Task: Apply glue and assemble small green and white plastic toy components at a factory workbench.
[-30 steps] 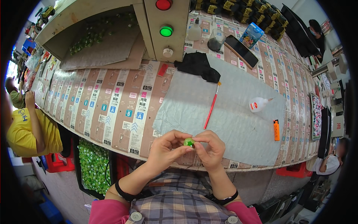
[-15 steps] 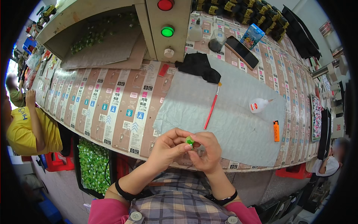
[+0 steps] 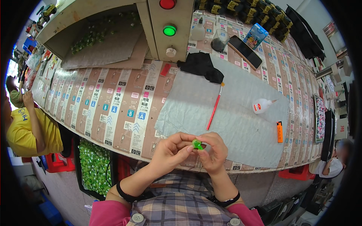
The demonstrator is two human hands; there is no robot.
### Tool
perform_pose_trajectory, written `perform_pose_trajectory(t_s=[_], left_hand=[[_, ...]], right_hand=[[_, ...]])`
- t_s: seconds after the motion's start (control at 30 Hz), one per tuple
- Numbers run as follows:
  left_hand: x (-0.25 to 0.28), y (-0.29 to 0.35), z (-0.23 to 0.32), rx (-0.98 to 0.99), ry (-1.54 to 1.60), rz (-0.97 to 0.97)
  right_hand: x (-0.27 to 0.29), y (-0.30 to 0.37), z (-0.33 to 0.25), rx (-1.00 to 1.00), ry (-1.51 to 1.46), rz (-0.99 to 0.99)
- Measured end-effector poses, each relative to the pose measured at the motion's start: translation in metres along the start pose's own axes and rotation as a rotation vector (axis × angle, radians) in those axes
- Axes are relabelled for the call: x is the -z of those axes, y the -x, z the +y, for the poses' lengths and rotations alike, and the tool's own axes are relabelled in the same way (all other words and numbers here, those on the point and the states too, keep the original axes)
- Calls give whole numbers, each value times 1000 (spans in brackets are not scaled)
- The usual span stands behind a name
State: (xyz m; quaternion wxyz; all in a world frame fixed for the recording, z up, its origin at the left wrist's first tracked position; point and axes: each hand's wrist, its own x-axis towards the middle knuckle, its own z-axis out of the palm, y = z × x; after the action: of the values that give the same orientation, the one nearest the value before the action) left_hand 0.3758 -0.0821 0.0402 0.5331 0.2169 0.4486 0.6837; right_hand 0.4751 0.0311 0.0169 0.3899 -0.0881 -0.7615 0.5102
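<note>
Close to the table's front edge, my left hand (image 3: 174, 151) and my right hand (image 3: 215, 153) meet over a small bright green, shiny piece (image 3: 197, 144). The thumb and forefinger of each hand are closed around it, so part of the piece is hidden and its exact kind cannot be made out. Beyond my hands a grey sheet (image 3: 237, 128) covers the table. On it lie a red-handled paintbrush (image 3: 214, 112), a small white glue bottle (image 3: 263, 106), an orange cutter (image 3: 279, 132) and a black cloth (image 3: 201, 67).
A cabinet post (image 3: 169, 41) with red and green lights stands at the back, beside an opening holding green pieces (image 3: 88, 39). A phone (image 3: 245, 52), a jar (image 3: 220, 40) and a box (image 3: 255, 36) stand behind. A bin of green pieces (image 3: 94, 165) is lower left; a person (image 3: 34, 130) sits left.
The green piece has turned between my fingers and shifted slightly right, showing more of its shiny side. My right hand has moved a little right with it.
</note>
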Motion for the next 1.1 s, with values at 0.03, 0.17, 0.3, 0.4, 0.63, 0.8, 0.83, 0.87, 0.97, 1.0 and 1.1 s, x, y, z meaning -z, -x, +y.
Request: perform_pose_trajectory(t_s=[0.03,0.17,0.3,0.4,0.63,0.8,0.83,0.87,0.97,1.0,1.1], left_hand=[[0,0,0,-18,-27,0],[3,1,-4,-20,-16,12],[2,1,-3,-29,-13,25],[4,0,-4,17,-12,21],[9,-3,-4,223,319,-64],[10,-5,-5,316,413,-112],[11,-5,-6,320,410,-125],[12,-5,-6,318,411,-124],[13,-3,-7,321,398,-128],[12,-2,-7,312,379,-106],[9,-2,-6,265,329,-55]], right_hand=[[-1,0,0,-1,1,-2],[-2,-1,1,-12,6,-5],[-3,-1,0,-26,12,4],[-2,1,1,-88,-28,30],[3,-2,-6,-145,-94,-10],[5,-2,-6,-189,-159,-31],[5,-2,-7,-188,-159,-33],[6,-3,-7,-199,-158,-39],[5,-3,-10,-217,-141,-35],[4,-3,-10,-225,-125,-23],[2,-2,-12,-285,-154,26]])
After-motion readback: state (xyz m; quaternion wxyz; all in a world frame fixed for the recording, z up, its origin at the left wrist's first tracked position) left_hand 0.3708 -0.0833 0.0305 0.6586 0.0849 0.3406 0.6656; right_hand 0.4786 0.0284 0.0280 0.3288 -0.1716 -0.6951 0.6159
